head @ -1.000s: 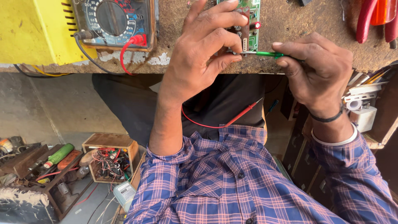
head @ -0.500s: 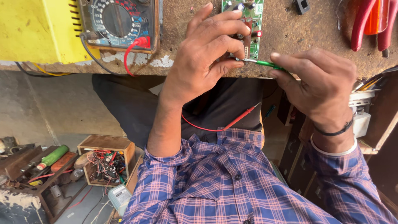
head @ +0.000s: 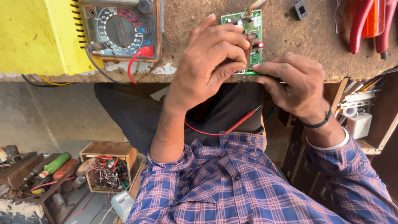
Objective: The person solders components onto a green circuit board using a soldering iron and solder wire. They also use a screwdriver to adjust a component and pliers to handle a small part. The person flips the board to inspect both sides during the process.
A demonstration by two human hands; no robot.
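A small green circuit board (head: pixel 250 25) lies on the worn brown workbench (head: pixel 199 45) near its front edge. My left hand (head: pixel 209 62) curls over the board's near end and grips it between thumb and fingers. My right hand (head: pixel 292 83) pinches a thin green-handled tool (head: pixel 253 73), whose tip points left at the board's near edge under my left fingers. The tip itself is hidden. A red test probe (head: pixel 242 119) with its red lead lies on my lap below the bench.
An analog multimeter (head: pixel 120 28) with red and black leads sits beside a yellow box (head: pixel 39 37) at the bench's left. Red-handled pliers (head: pixel 367 25) lie at the right. On the floor, a wooden box of wires (head: pixel 107 170) and scattered tools. Open shelves (head: pixel 365 120) stand right.
The view has shifted so the bench sits lower in frame. Both hands stay on the board and green tool, with my right hand drawn slightly closer to the left.
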